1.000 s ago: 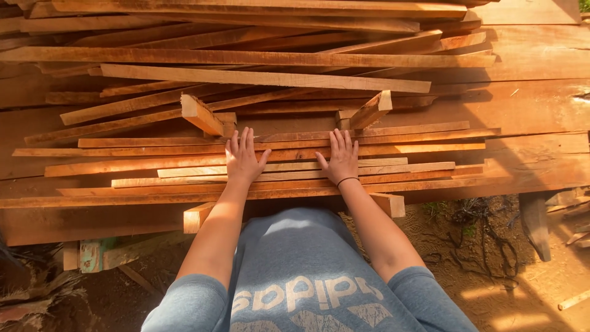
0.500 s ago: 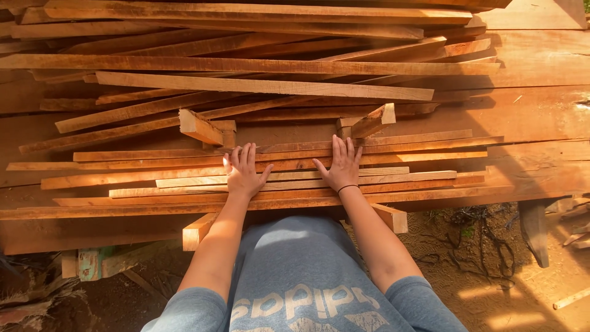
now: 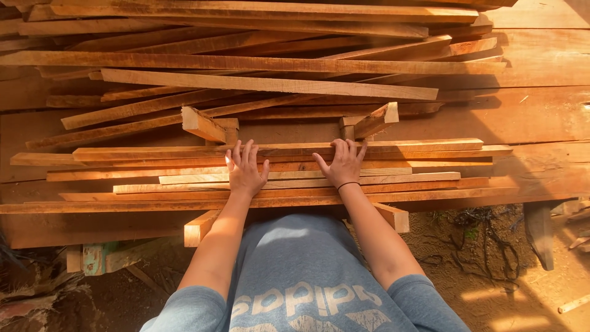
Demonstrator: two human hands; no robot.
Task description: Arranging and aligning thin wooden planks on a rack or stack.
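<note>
A layer of long thin wooden slats [image 3: 418,178] lies side by side across two short cross blocks [image 3: 206,126]. My left hand [image 3: 246,169] rests flat on the slats, fingers spread, holding nothing. My right hand [image 3: 343,163], with a dark band on its wrist, lies flat on the same slats a little to the right, its fingertips on the far slat's edge. Both forearms reach out from my grey shirt at the bottom of the view.
More slats and boards [image 3: 270,83] are piled loosely beyond the hands. A wide plank [image 3: 541,117] lies at the right. Bare dirt with roots [image 3: 479,246] shows at the lower right, and a green block [image 3: 95,258] sits under the stack at lower left.
Both hands have slid slightly toward me across the slats and sit lower in view. The slats look evened up under them.
</note>
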